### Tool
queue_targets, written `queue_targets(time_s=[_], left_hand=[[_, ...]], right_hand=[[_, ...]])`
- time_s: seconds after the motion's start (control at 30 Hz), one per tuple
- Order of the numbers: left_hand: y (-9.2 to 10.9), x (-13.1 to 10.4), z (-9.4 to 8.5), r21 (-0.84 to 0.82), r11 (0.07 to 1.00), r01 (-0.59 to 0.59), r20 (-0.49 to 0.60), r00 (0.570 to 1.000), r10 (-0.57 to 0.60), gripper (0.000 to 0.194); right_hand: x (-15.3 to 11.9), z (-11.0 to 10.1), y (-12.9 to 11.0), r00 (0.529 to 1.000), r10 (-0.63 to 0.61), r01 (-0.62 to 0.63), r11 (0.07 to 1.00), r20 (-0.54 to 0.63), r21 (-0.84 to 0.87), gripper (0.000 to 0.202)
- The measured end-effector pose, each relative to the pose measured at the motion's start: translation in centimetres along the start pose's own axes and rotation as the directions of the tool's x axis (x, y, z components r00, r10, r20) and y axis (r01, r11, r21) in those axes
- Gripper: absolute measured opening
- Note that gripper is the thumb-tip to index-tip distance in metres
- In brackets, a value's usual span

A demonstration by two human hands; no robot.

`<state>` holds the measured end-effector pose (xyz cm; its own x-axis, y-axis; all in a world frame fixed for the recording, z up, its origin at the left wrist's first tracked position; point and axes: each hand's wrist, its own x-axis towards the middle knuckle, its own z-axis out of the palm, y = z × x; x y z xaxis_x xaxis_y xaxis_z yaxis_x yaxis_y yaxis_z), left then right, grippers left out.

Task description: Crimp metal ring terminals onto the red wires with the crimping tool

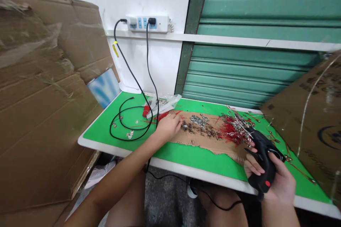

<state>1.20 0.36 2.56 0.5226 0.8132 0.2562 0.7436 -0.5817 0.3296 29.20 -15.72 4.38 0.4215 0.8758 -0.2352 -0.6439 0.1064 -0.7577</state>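
My right hand (277,177) is wrapped round a black corded hand tool (263,159) with a red button, its tip over a heap of red wires with metal ends (236,129). My left hand (169,126) is closed at the left end of a torn cardboard strip (207,143), beside some red wires; what its fingers pinch is too small to tell. Small metal rings (199,120) lie in a pile on the strip, with dark marks around them. Behind my left hand sits a clear plastic bag (166,104) of metal parts.
Black cables (147,60) run from a white power strip (160,23) down onto the green tabletop (101,127). Large cardboard boxes stand at the left (39,113) and right (314,113). A green shutter (253,14) is behind.
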Motion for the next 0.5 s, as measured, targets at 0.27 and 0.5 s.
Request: queue_targets(time_s=[0.27, 0.5], left_hand=[[-1.7, -0.3, 1.8, -0.181, 0.982, -0.058, -0.005, 0.998, 0.058, 0.015], [-1.3, -0.8, 2.1, -0.175, 0.984, -0.01, -0.024, 1.0, 0.006, 0.016]], right_hand=[[0.0, 0.0, 0.0, 1.0, -0.023, 0.023, 0.999, 0.008, -0.043, 0.039], [0.1, 0.2, 0.1, 0.999, -0.03, 0.029, 0.997, -0.014, -0.071, 0.039]])
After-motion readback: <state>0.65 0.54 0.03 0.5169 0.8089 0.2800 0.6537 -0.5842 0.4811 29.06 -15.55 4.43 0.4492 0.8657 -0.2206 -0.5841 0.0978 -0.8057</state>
